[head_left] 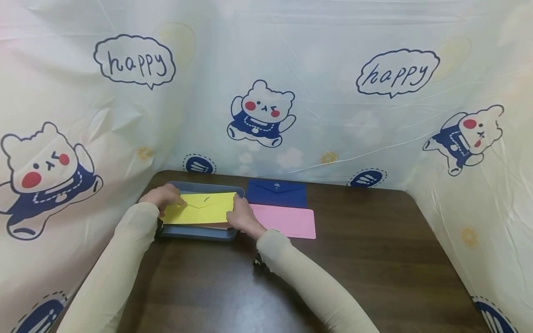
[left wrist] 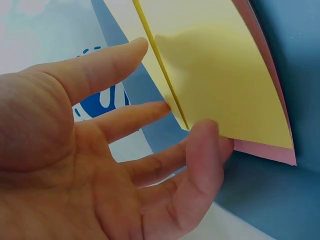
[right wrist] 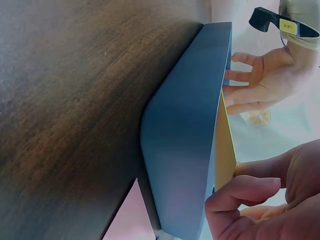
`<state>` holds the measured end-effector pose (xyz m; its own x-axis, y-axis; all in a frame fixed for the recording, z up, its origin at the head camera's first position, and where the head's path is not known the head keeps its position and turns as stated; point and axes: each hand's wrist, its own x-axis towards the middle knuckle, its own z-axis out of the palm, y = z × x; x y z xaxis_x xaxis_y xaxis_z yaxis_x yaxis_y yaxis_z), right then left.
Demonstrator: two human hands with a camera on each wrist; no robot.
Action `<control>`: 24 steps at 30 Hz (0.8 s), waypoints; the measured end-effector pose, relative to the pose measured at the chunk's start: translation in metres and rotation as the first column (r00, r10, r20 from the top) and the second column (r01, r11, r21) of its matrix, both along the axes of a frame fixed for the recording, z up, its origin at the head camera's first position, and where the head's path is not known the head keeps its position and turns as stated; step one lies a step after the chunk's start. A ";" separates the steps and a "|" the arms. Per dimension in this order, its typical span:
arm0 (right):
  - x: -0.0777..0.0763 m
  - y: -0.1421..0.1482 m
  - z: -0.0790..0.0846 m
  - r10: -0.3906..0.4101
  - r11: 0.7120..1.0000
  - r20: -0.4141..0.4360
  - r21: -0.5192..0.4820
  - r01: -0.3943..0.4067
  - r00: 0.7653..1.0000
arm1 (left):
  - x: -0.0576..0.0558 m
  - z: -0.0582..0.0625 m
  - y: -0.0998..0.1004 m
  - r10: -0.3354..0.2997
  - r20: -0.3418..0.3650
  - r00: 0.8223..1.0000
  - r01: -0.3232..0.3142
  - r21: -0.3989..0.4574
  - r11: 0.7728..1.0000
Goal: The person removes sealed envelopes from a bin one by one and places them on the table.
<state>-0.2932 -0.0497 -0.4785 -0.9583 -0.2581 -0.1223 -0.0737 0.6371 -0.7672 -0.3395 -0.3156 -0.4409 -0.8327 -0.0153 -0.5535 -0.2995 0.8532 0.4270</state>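
Yellow envelope [head_left: 208, 210] over blue tray [head_left: 197, 234], right hand [head_left: 245, 216] pinching one end, left hand [head_left: 164, 196] loose-fingered at other. Looks midway: release left. Pinkish paper [left wrist: 262, 152] already underneath; navy envelope [head_left: 276, 198], pink envelope [head_left: 287, 222] outside, on worktop [head_left: 354, 259].

Pale cartoon-printed sheeting [head_left: 329, 125] hangs behind and beside a brown wood-grain table [head_left: 374, 240].
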 end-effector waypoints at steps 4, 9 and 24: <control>-0.001 0.002 0.001 0.020 1.000 0.007 -0.023 -0.020 1.000 | 0.000 -0.002 -0.001 0.003 -0.007 1.000 -0.003 -0.008 1.000; -0.001 0.004 -0.001 0.029 0.997 0.055 -0.078 -0.024 0.998 | 0.003 -0.001 -0.001 0.009 -0.021 1.000 -0.009 -0.004 1.000; -0.007 0.013 -0.007 0.043 0.984 0.091 -0.174 -0.027 0.995 | 0.009 -0.003 -0.002 0.009 -0.101 0.995 -0.012 -0.027 1.000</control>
<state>-0.2998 -0.0370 -0.4855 -0.9348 -0.3162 -0.1620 -0.0159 0.4928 -0.8700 -0.3309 -0.3177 -0.4440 -0.8841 -0.0383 -0.4658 -0.2647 0.8624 0.4315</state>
